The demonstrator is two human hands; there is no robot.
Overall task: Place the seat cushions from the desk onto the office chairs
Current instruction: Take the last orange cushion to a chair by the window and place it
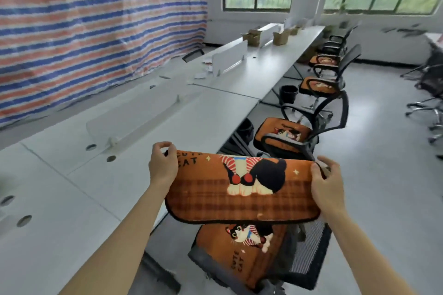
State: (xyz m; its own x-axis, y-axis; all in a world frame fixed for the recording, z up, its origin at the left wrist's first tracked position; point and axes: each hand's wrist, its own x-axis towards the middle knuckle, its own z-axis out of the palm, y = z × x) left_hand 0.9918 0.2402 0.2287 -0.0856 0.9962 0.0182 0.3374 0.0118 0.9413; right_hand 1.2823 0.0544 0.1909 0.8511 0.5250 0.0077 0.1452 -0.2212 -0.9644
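Observation:
I hold an orange seat cushion [242, 199] with a black-and-white cat print in the air, its lower edge drooping. My left hand [163, 165] pinches its upper left corner and my right hand [327, 184] grips its right edge. Directly below it stands the nearest office chair [309, 258], black mesh, with another orange cat cushion [239, 254] lying on its seat. Further along the row, three more chairs carry the same cushions: one [282, 134], one [318, 86] and one [323, 60]. The white desk [96, 187] runs along my left.
Low white divider panels [230, 57] and cardboard boxes [253, 37] stand on the far desk. A black bin [288, 93] sits under the desk edge. More black chairs [431, 79] are at the right. A striped tarpaulin [96, 19] hangs on the left.

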